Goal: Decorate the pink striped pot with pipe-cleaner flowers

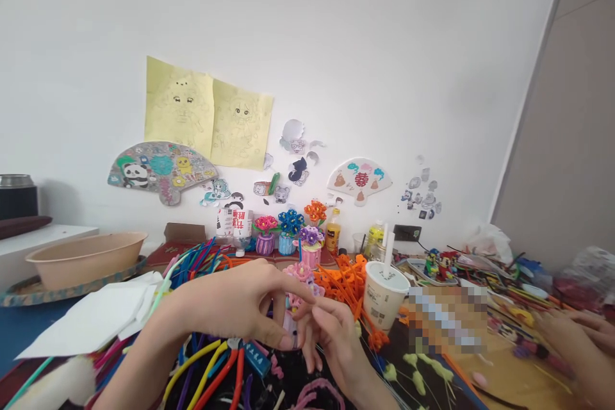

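Near the middle of the head view, my left hand reaches in from the left, thumb and fingers bent into a pinch. My right hand meets it from below right, fingers curled and fingertips close to the left thumb. Whatever lies between the fingertips is too small and covered to name. Directly behind my hands stands a pink pipe-cleaner flower pot, partly hidden by them. Loops of pink pipe cleaner lie below my right hand. A blue box and red and yellow pipe cleaners lie below my left hand.
A lidded cup with straw stands right of my hands, beside a pile of orange pipe cleaners. Green buds on stems lie in front. White paper and a beige basin are left. Another person's hands work at far right.
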Action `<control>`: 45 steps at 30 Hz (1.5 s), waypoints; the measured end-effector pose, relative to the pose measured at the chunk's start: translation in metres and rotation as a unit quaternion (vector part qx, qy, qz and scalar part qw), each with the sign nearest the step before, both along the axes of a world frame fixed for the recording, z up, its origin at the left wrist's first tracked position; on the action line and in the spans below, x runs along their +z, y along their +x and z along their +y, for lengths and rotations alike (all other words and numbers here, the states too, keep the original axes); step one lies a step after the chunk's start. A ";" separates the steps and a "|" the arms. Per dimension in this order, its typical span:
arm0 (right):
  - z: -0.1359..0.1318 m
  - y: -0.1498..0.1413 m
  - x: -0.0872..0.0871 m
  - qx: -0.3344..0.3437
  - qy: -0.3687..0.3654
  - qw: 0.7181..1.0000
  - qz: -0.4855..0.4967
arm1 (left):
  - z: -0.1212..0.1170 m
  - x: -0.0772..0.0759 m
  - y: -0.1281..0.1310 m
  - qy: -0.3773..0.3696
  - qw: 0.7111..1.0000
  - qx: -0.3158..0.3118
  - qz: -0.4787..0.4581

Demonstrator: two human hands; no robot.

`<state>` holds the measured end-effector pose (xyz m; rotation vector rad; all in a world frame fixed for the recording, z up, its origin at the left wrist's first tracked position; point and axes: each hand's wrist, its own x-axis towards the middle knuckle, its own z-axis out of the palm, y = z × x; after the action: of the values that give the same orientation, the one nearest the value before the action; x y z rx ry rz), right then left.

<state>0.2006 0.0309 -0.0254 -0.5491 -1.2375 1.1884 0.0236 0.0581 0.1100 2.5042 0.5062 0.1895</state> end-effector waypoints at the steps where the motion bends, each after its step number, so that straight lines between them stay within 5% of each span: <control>1: 0.001 0.000 -0.001 0.005 0.004 1.000 0.002 | 0.000 0.000 0.001 0.003 1.000 -0.004 -0.002; 15: 0.001 -0.001 0.001 -0.008 -0.033 0.999 0.037 | 0.002 -0.007 0.008 0.004 0.999 -0.018 0.041; 29: 0.001 0.003 0.006 0.003 -0.046 0.997 0.063 | 0.006 0.005 -0.015 -0.015 0.998 0.038 0.040; 42: 0.001 0.007 0.008 -0.042 -0.059 0.994 0.076 | 0.017 0.007 -0.039 -0.054 0.992 0.079 -0.077; 45: 0.000 0.008 0.010 -0.046 -0.059 0.995 0.068 | 0.020 0.008 -0.042 -0.018 0.981 0.130 -0.140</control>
<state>0.2089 0.0310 -0.0159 -0.5969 -1.0213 1.2055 -0.0184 0.0786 0.1184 2.3183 0.7074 0.6185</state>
